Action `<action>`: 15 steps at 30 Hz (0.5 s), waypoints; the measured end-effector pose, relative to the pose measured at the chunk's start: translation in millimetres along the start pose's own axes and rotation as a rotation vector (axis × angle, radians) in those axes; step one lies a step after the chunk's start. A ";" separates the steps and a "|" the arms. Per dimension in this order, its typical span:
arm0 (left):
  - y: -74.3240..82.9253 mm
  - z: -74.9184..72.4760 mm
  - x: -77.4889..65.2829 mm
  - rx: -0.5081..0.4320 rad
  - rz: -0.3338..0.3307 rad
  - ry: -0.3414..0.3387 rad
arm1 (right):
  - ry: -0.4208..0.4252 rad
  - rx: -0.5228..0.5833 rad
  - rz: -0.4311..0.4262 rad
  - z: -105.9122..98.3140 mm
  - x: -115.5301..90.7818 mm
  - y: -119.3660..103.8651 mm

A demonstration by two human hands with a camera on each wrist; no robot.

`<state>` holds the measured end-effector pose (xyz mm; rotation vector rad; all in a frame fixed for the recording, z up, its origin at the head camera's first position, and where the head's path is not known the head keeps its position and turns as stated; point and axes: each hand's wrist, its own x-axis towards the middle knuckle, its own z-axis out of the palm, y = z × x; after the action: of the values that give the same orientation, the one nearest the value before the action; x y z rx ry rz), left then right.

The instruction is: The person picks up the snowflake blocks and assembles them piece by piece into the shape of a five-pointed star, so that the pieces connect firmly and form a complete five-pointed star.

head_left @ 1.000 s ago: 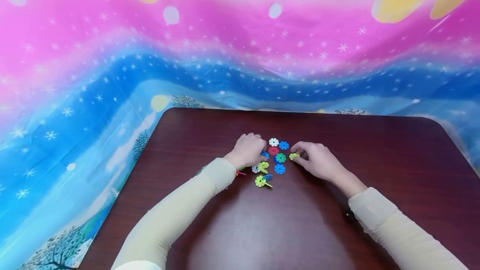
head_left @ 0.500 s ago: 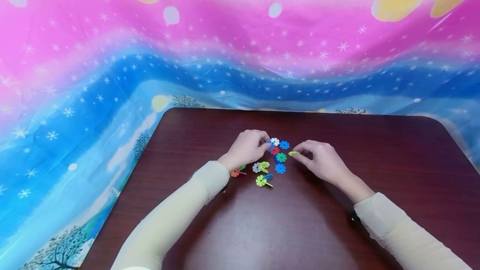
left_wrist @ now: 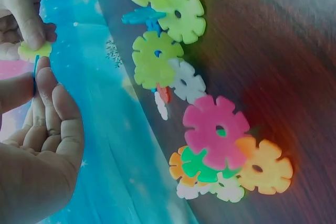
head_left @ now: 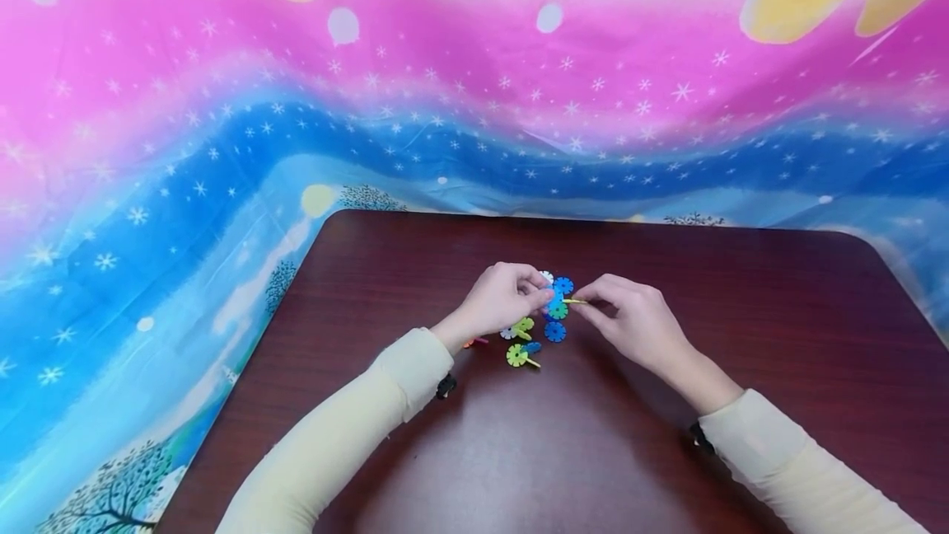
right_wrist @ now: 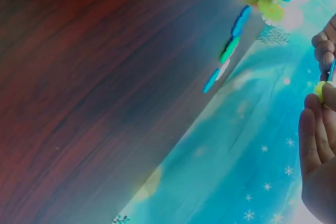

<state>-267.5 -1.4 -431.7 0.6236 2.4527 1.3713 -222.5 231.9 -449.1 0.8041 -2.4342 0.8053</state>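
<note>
My left hand [head_left: 500,297] pinches a blue notched snowflake disc [left_wrist: 35,75] between thumb and fingers. A yellow-green snowflake disc [left_wrist: 34,51] is pinched by my right hand [head_left: 633,313]. Both hands are raised above the table, and the two discs meet edge to edge, set at an angle to each other. Whether their notches are interlocked I cannot tell. Under and around the hands lie loose discs: a green disc [head_left: 559,311], a blue disc [head_left: 555,332] and a partly hidden white disc [head_left: 546,277].
Linked yellow-green discs [head_left: 516,355] with blue pieces lie nearer me on the dark wooden table [head_left: 726,287]. In the left wrist view a pink disc [left_wrist: 210,121] sits in a cluster beside an orange disc [left_wrist: 265,167]. A printed cloth [head_left: 474,89] hangs behind.
My left hand has lifted the blue disc and moved right. The right hand has turned the yellow-green disc edge-on and brought it left; the two discs now meet.
</note>
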 end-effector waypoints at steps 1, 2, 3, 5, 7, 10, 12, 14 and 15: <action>-0.2 0.6 -0.2 -0.012 -0.006 0.005 | 0.003 -0.002 -0.001 0.3 -0.1 0.2; -0.3 1.1 -0.3 -0.023 -0.011 0.008 | 0.005 -0.004 -0.002 0.7 -0.2 0.4; -0.1 1.5 -0.6 -0.028 -0.014 0.011 | 0.008 -0.007 -0.003 1.0 -0.5 0.7; 0.3 2.3 -1.3 -0.039 -0.017 0.017 | 0.015 -0.011 -0.008 1.3 -1.0 0.6; 0.7 3.1 -1.8 -0.047 -0.017 0.023 | 0.024 -0.017 -0.013 1.5 -1.4 0.6; 1.4 4.0 -3.0 -0.059 -0.024 0.041 | 0.043 -0.023 -0.032 2.1 -0.8 -0.7; 1.6 4.6 -3.8 -0.061 -0.030 0.053 | 0.048 -0.030 -0.049 2.9 0.0 -1.5; 2.4 5.1 -4.9 -0.062 -0.031 0.062 | 0.050 -0.038 -0.067 3.7 1.0 -2.7; 2.6 5.4 -5.2 -0.062 -0.029 0.065 | 0.050 -0.044 -0.074 3.9 1.3 -3.3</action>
<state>-260.1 1.3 -432.2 0.5354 2.4488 1.4717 -222.3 226.7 -449.9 0.8415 -2.3552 0.7336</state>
